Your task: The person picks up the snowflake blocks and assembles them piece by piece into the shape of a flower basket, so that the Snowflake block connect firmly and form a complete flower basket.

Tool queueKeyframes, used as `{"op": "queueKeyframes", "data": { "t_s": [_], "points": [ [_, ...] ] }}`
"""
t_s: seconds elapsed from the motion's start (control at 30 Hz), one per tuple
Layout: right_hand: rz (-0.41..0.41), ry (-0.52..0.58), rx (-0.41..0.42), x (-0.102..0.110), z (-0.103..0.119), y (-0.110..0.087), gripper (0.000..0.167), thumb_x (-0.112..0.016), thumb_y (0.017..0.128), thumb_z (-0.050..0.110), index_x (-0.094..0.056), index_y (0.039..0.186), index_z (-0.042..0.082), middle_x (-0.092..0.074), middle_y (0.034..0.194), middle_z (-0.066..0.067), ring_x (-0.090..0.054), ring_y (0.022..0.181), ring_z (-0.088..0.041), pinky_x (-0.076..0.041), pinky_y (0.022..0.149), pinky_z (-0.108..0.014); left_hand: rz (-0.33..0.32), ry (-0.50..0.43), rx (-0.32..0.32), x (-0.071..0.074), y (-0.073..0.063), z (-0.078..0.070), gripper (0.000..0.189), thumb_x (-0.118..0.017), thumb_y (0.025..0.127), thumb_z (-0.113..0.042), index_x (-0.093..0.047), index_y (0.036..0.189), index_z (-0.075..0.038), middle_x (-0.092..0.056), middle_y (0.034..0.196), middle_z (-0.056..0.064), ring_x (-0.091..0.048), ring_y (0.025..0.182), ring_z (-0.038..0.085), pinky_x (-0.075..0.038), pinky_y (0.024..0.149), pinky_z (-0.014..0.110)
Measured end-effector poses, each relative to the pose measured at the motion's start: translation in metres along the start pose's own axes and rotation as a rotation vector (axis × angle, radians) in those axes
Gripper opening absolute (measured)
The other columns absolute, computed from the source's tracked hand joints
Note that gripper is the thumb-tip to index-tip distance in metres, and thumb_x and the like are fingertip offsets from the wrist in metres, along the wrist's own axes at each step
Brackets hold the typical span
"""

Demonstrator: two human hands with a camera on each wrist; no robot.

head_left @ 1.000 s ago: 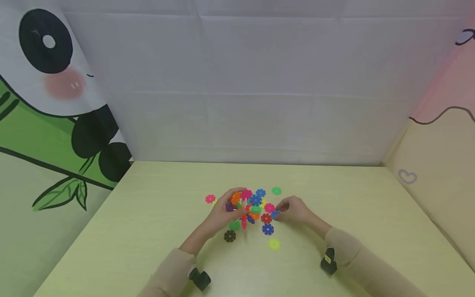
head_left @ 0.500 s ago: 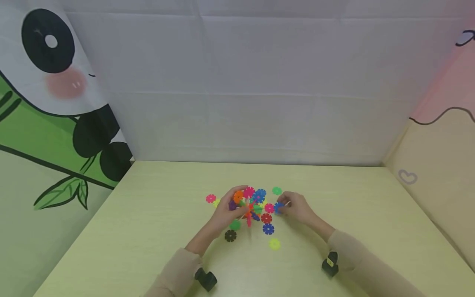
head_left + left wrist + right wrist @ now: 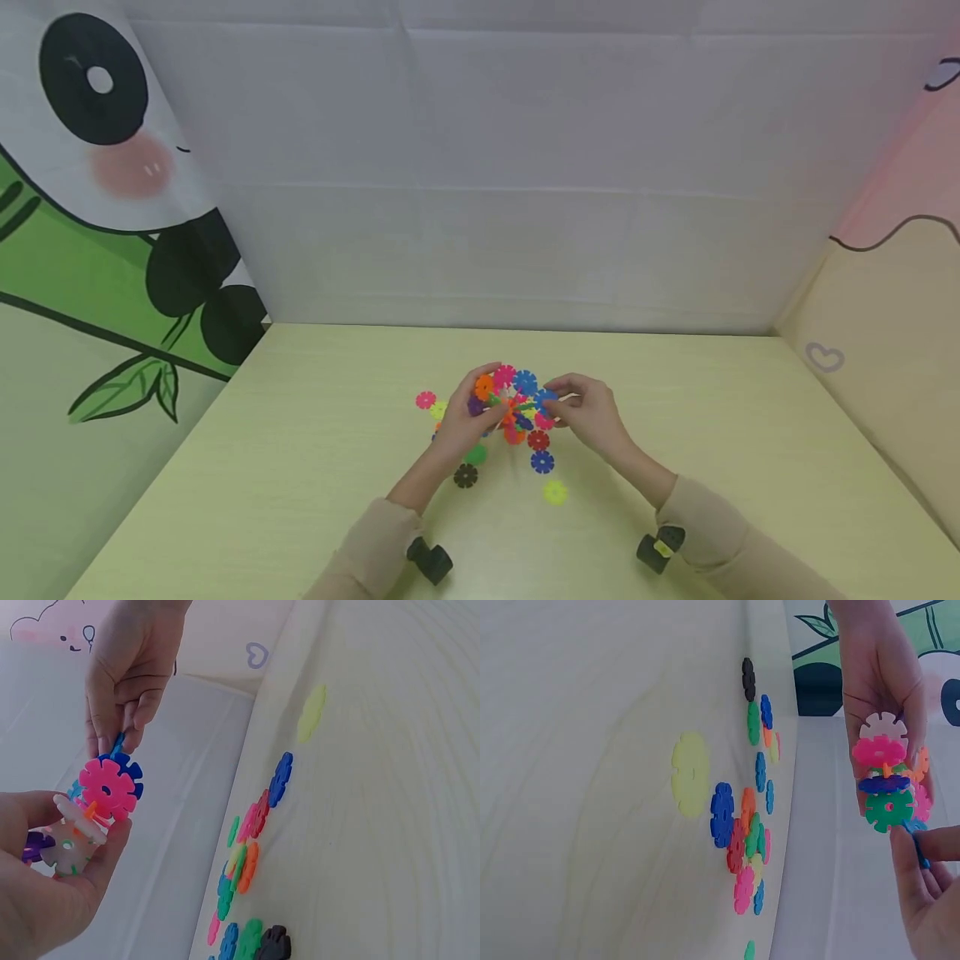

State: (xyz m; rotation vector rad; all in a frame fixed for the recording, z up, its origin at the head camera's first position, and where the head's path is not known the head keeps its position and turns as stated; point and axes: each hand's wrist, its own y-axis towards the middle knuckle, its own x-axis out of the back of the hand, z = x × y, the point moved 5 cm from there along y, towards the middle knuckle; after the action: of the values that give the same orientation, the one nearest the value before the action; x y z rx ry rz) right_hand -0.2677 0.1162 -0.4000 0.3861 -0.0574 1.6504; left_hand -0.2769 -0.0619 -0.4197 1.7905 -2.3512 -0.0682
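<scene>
A cluster of interlocked plastic snowflake discs (image 3: pixel 105 787), in pink, white, green, orange, purple and blue, is held above the table by my left hand (image 3: pixel 459 423). Its thumb and fingers grip the white and purple side. My right hand (image 3: pixel 594 415) pinches a blue snowflake disc (image 3: pixel 919 841) between thumb and fingers. That disc meets the cluster's edge beside a green disc (image 3: pixel 889 810) in the right wrist view. Whether its slot has caught there, I cannot tell. Fingers and overlapping discs hide part of the cluster.
Several loose snowflake discs lie on the pale table beneath the hands, among them a yellow one (image 3: pixel 555 492), a dark blue one (image 3: pixel 542 462), a red one (image 3: pixel 538 440) and a black one (image 3: pixel 466 476). A white cloth wall (image 3: pixel 525 250) stands behind the table.
My right hand has lifted the blue disc off the table area and moved it up and left to the cluster. My left hand has risen slightly and shifted right with the cluster.
</scene>
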Motion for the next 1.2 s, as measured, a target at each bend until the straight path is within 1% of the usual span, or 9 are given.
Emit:
{"op": "queueKeyframes", "data": {
  "t_s": [0.13,0.27,0.4,0.53,0.6,0.67,0.8,1.0,1.2],
  "points": [
    [-0.015,-0.011,0.009,-0.001,0.001,0.000,0.020,-0.064,0.081,0.000,-0.062,0.100,-0.006,-0.064,0.088,-0.017,-0.065,0.075,-0.034,-0.055,0.062,-0.037,-0.017,0.025,-0.027,0.000,-0.001,-0.002,0.054,-0.060,0.087,-0.010,-0.040,0.133,-0.029,-0.047,0.076,0.005,-0.043,0.058,0.015,-0.049,0.060,0.027],
    [0.015,-0.047,0.021,-0.004,0.004,0.001,0.021,-0.065,0.081,0.001,-0.062,0.100,-0.007,-0.065,0.087,-0.018,-0.066,0.070,-0.029,-0.055,0.059,-0.033,-0.025,0.023,-0.041,-0.001,-0.002,-0.004,0.053,-0.059,0.087,-0.008,-0.040,0.133,-0.029,-0.046,0.077,0.006,-0.040,0.056,0.012,-0.043,0.054,0.020],
    [0.030,-0.053,0.050,-0.005,0.006,0.001,0.023,-0.065,0.081,0.002,-0.062,0.101,-0.008,-0.065,0.088,-0.020,-0.066,0.070,-0.029,-0.055,0.057,-0.032,0.006,0.021,-0.040,-0.003,-0.003,-0.003,0.053,-0.056,0.089,-0.009,-0.037,0.134,-0.029,-0.046,0.078,0.005,-0.039,0.056,0.013,-0.042,0.054,0.021],
    [-0.011,-0.043,0.055,-0.004,0.004,0.001,0.023,-0.066,0.081,0.003,-0.062,0.101,-0.007,-0.066,0.087,-0.019,-0.066,0.072,-0.031,-0.055,0.059,-0.033,0.056,0.017,-0.035,-0.005,-0.004,-0.003,0.053,-0.053,0.091,-0.012,-0.032,0.137,-0.030,-0.045,0.075,0.007,-0.039,0.057,0.020,-0.045,0.058,0.024],
    [-0.046,-0.042,0.043,-0.003,0.002,0.000,0.022,-0.067,0.080,0.005,-0.063,0.100,-0.005,-0.066,0.086,-0.017,-0.066,0.072,-0.030,-0.055,0.061,-0.035,0.063,0.009,-0.039,-0.006,-0.004,-0.004,0.054,-0.053,0.092,-0.011,-0.031,0.137,-0.030,-0.047,0.081,0.008,-0.039,0.057,0.022,-0.047,0.060,0.024],
    [-0.083,-0.050,0.032,-0.003,0.002,-0.001,0.021,-0.067,0.080,0.006,-0.064,0.099,-0.003,-0.067,0.087,-0.015,-0.066,0.072,-0.028,-0.055,0.063,-0.037,0.050,0.009,-0.050,-0.006,-0.005,-0.005,0.055,-0.055,0.091,-0.011,-0.031,0.137,-0.030,-0.048,0.099,0.008,-0.042,0.059,0.022,-0.047,0.061,0.024],
    [-0.130,-0.070,0.028,-0.005,0.005,-0.004,0.019,-0.068,0.080,0.008,-0.067,0.098,0.000,-0.068,0.085,-0.011,-0.066,0.073,-0.025,-0.055,0.064,-0.033,0.005,-0.007,-0.077,-0.008,-0.009,-0.010,0.057,-0.057,0.089,-0.008,-0.033,0.137,-0.027,-0.037,0.131,0.005,-0.051,0.068,0.019,-0.049,0.062,0.023],
    [-0.158,-0.056,0.033,-0.007,0.005,-0.005,0.018,-0.068,0.080,0.008,-0.068,0.096,0.000,-0.069,0.080,-0.011,-0.066,0.070,-0.021,-0.054,0.061,-0.024,-0.049,-0.021,-0.099,-0.014,-0.013,-0.009,0.057,-0.057,0.088,-0.005,-0.035,0.136,-0.026,-0.033,0.138,0.001,-0.051,0.072,0.015,-0.048,0.060,0.020],
    [-0.153,-0.064,0.043,-0.005,0.004,-0.003,0.018,-0.069,0.078,0.005,-0.069,0.095,-0.002,-0.068,0.079,-0.012,-0.065,0.066,-0.020,-0.053,0.058,-0.021,-0.070,-0.049,-0.112,-0.017,-0.012,-0.004,0.057,-0.057,0.087,-0.002,-0.037,0.135,-0.024,-0.032,0.140,-0.001,-0.053,0.086,0.020,-0.049,0.065,0.021]
  ]
}}
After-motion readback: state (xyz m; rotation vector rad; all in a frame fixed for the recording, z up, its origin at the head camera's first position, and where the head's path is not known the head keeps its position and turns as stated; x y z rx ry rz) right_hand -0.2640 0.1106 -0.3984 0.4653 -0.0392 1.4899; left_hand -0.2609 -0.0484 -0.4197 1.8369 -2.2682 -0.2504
